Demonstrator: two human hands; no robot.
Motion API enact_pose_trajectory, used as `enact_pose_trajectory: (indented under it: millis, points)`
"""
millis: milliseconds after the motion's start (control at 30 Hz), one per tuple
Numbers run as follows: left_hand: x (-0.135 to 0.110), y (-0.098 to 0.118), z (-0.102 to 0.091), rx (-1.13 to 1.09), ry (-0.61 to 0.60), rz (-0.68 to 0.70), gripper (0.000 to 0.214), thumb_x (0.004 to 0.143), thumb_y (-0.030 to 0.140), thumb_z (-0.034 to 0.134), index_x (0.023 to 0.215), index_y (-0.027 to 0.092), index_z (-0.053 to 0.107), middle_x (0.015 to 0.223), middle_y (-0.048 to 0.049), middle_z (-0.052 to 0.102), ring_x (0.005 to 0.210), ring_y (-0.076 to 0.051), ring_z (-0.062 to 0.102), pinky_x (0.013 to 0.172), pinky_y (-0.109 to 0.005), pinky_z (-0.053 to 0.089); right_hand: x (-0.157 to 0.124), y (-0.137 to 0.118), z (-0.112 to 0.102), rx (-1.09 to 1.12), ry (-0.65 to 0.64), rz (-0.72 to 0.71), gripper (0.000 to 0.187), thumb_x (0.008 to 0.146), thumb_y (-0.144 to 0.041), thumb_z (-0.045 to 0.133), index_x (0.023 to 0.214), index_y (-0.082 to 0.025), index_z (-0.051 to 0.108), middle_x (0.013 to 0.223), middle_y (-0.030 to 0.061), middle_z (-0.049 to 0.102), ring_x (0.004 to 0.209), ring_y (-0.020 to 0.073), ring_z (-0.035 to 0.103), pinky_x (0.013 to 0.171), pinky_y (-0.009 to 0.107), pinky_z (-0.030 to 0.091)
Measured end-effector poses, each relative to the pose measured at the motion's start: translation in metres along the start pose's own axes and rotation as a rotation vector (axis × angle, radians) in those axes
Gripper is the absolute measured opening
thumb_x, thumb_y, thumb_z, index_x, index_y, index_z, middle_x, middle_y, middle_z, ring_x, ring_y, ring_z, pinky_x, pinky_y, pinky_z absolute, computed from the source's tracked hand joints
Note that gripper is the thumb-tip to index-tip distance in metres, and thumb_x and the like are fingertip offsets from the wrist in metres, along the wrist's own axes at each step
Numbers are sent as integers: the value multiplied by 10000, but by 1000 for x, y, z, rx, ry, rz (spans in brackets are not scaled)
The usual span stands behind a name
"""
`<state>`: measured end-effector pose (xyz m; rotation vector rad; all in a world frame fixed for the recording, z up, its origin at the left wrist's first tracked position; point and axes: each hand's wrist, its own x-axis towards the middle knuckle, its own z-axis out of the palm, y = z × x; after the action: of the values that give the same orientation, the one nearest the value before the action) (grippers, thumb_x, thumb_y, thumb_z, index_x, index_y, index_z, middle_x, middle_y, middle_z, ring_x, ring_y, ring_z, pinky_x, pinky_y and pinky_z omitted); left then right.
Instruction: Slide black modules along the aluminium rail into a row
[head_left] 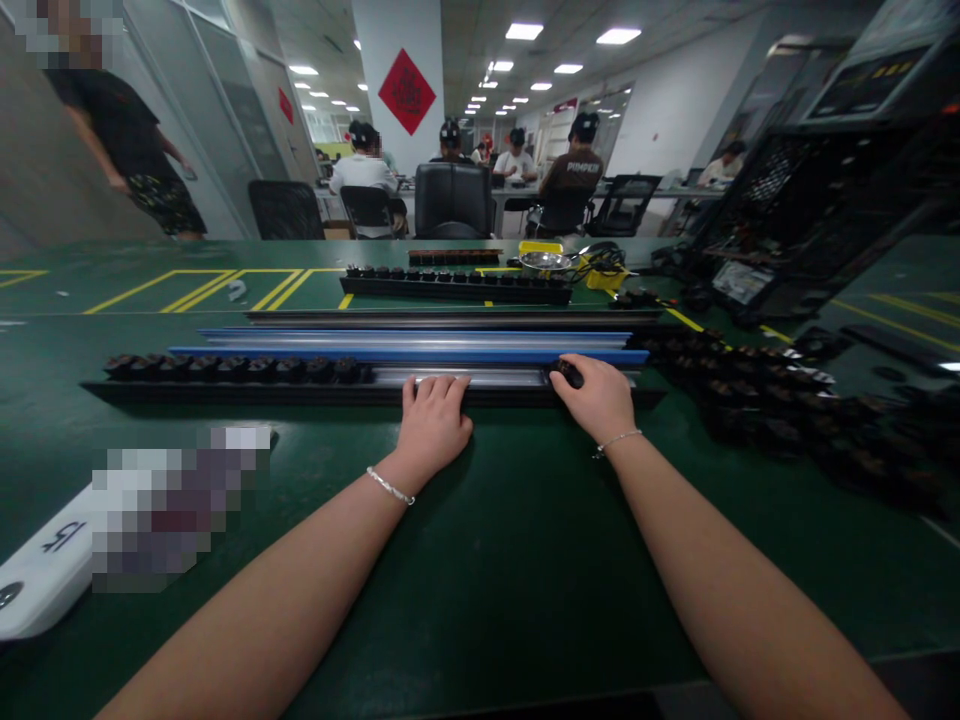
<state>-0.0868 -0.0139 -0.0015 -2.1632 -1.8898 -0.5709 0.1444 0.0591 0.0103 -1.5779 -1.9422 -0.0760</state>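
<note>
A long black rail [495,395] lies across the green table in front of me, its channel showing a pale inside. Several small black round parts [289,369] sit in a row along its left half. My left hand [435,415] grips the rail near its middle, fingers curled over the near edge into the channel. Farther right, my right hand [600,393] pinches one black part [568,373] at the channel, between thumb and fingers. Part of it is hidden by the fingers, and I cannot tell whether it is seated in the rail.
Behind lie blue-edged rails [412,338] and a filled black rail [457,289]. A heap of black parts [795,400] spreads at the right, below a dark machine frame [810,190]. A white object [56,560] lies front left. Other people sit in the background; one person stands left.
</note>
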Motion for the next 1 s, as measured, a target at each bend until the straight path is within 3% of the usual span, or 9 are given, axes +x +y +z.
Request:
enact_pose_trajectory:
  millis: [1000]
  points:
    - [0,1,-1,-3,0,-1,497,792,230,452,1287,224,493,1228,-83,593,1157,-268,483,1101,-514,205,1,0,-2,-1,43,76,315,767,-375,505,970,-213,684,911,69,705,889,255,616,856,394,433]
